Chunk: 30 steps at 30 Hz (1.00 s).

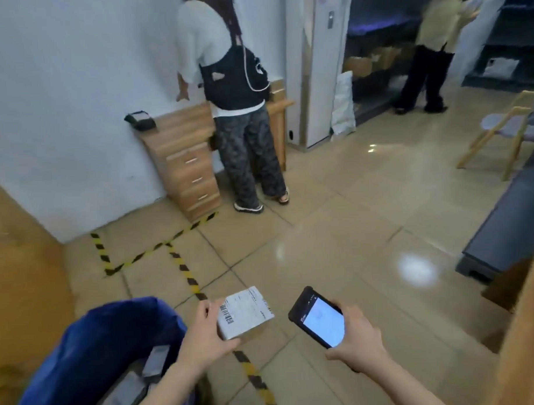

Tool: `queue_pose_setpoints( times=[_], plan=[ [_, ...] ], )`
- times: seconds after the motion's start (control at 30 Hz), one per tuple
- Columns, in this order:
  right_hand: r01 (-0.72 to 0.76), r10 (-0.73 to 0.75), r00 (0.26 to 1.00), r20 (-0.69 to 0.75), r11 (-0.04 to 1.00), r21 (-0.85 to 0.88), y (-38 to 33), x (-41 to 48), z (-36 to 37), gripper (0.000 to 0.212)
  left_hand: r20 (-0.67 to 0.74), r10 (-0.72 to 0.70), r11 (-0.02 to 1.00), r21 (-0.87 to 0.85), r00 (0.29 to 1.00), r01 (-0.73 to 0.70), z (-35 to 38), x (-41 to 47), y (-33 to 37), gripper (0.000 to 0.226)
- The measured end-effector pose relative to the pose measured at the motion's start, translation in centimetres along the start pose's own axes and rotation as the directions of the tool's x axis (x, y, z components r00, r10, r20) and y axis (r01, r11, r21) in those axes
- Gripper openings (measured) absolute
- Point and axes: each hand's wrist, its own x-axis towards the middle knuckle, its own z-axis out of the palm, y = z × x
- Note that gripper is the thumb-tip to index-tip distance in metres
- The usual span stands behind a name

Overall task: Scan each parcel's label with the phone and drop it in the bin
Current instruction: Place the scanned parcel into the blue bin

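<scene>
Fingers [204,309] of left hand [203,333] pinch parcel [248,312] edge beside bin [112,326] rim; right hand [359,337] grips phone [319,317] above open floor [351,217].

Open floor [336,230] beyond bin [92,344]

A light wooden desk with drawers [182,163] is set against the white wall [74,103], and a small black device [140,120] is placed on its left corner. A person in a white shirt and dark vest [234,82] is seen standing at it. Yellow-and-black striped tape [183,266] is laid across the beige tiled floor [351,214].
</scene>
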Motion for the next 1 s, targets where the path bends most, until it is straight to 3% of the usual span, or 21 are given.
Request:
queue_pose_setpoints(
  times=[0.23, 0.47, 0.6, 0.8, 1.0],
  plan=[
    [0.183, -0.161, 0.963, 0.218, 0.979, -0.088, -12.1, 2.0, 10.4, 0.092, -0.151, -0.306, 0.951, -0.102, 0.94, 0.293, -6.5, -7.2, -13.7, 0.091],
    [0.282, -0.219, 0.894, 0.391, 0.953, -0.11, -21.6, 2.8, 20.7, 0.089, -0.161, -0.542, 0.841, -0.109, 0.825, 0.531, -10.0, -11.7, -24.7, 0.09],
    [0.258, -0.191, 0.853, 0.485, 0.963, -0.074, -25.0, 3.7, 26.9, 0.086, -0.134, -0.634, 0.773, -0.071, 0.762, 0.631, -9.8, -13.2, -30.0, 0.09],
    [0.108, -0.038, 0.832, 0.553, 0.99, -0.095, -27.1, 4.9, 36.4, 0.075, -0.041, -0.724, 0.69, -0.028, 0.688, 0.724, -7.7, -14.0, -37.5, 0.093],
    [0.023, 0.051, 0.771, 0.634, 0.994, -0.109, -26.0, 8.3, 45.0, 0.107, 0.0, -0.789, 0.614, -0.042, 0.615, 0.788, -3.1, -13.2, -44.0, 0.091]
  ],
)
